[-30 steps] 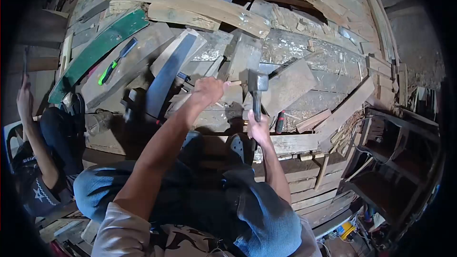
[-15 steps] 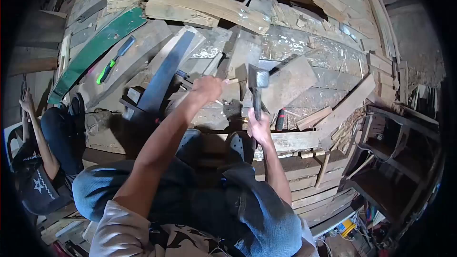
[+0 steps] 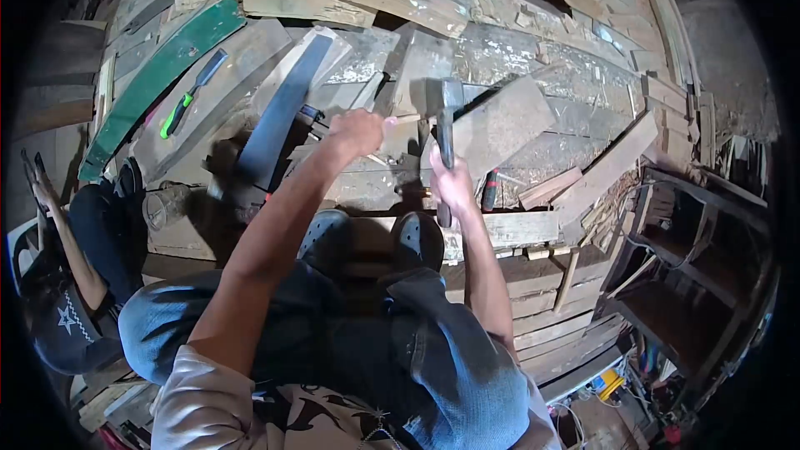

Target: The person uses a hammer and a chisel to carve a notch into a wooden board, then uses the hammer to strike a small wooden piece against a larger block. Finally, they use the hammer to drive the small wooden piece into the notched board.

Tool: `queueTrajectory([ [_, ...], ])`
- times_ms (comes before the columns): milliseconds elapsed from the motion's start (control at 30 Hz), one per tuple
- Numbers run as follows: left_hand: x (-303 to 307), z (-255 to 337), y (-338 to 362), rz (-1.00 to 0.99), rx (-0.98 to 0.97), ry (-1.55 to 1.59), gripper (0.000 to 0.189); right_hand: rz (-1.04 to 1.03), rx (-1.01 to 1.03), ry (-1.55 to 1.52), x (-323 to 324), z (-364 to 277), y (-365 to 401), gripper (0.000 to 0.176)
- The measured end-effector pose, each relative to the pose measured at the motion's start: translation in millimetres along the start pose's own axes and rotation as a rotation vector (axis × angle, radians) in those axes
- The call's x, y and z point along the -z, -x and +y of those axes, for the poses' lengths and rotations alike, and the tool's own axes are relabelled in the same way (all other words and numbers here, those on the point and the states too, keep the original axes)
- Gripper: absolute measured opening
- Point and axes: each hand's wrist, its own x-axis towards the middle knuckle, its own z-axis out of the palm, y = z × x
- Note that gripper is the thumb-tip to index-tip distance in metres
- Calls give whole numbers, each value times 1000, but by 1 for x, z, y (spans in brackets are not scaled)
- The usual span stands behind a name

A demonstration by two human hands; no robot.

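My right hand (image 3: 454, 185) is wrapped around the handle of a hammer (image 3: 447, 135), whose metal head points away from me over the boards. My left hand (image 3: 358, 132) is closed in a fist just left of the hammer head. From its fingers a short, thin piece of wood (image 3: 410, 118) sticks out toward the hammer; the rest is hidden by the hand. A wide loose board (image 3: 507, 132) lies to the right of the hammer. Beneath both hands is a rough plank surface (image 3: 360, 185).
A handsaw (image 3: 287, 112) and a green-handled chisel (image 3: 193, 93) lie at left, near a curved green board (image 3: 162, 92). A red-and-black handled tool (image 3: 490, 189) is right of my right hand. Another person (image 3: 83, 275) sits at far left; a dark wooden shelf (image 3: 700, 258) stands at right.
The hammer head has moved forward, away from me, and now shows from a different angle. My left hand stays closed in nearly the same spot. The whole view has shifted slightly.
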Motion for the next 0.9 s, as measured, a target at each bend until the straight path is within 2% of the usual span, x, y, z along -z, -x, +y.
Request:
queueTrajectory([
  [67, -3, -2, -1, 24, -32, 8, 32, 52, 5, 44, -6, 3, 4, 41],
  [100, -10, -6, -5, 7, -33, -32, 34, 100, 23, 92, -9, -1, 2, 41],
  [133, 4, 4, 14, 97, 33, 78, 39, 105, 59, 65, -10, 6, 7, 41],
  [167, 5, 4, 15, 77, 32, 77, 43, 115, -2, 68, -9, 16, 15, 39],
  [233, 0, -3, 7, 58, 38, 79, 48, 115, 60, 117, -1, 43, 30, 40],
  [300, -15, -13, -4, 12, -23, 249, 57, 91, 25, 55, 6, 60, 41, 44],
  [333, -28, -24, -16, 110, 22, 316, 64, 80, -13, 22, 10, 63, 46, 45],
  [367, -14, -26, -7, 97, 15, 412, 66, 107, -81, -16, 8, 58, 50, 46],
  [400, 3, -29, 1, 89, 7, 503, 67, 102, -48, -25, 9, 61, 49, 45],
  [433, 5, -38, 0, 180, -77, 543, 68, 107, -64, -32, 7, 62, 51, 44],
  [533, 13, -51, 5, 145, -76, 595, 61, 87, -6, -12, 4, 60, 51, 41],
  [600, 14, -47, 16, 204, -92, 462, 50, 93, 14, -66, 0, 61, 53, 41],
  [667, 7, -35, 30, 290, -101, 196, 33, 151, 75, -53, -5, 71, 48, 40],
  [733, -4, -20, 33, 304, 8, 202, 31, 161, 124, -33, -1, 72, 49, 39],
  [767, -13, -17, 31, 353, 16, 201, 32, 142, 109, -70, -1, 63, 53, 39],
  [867, -25, -13, 23, 339, 15, 229, 32, 115, 112, -68, 6, 49, 55, 39],
  [900, -26, -14, 19, 375, -15, 200, 31, 112, 185, -26, 8, 47, 52, 40],
])
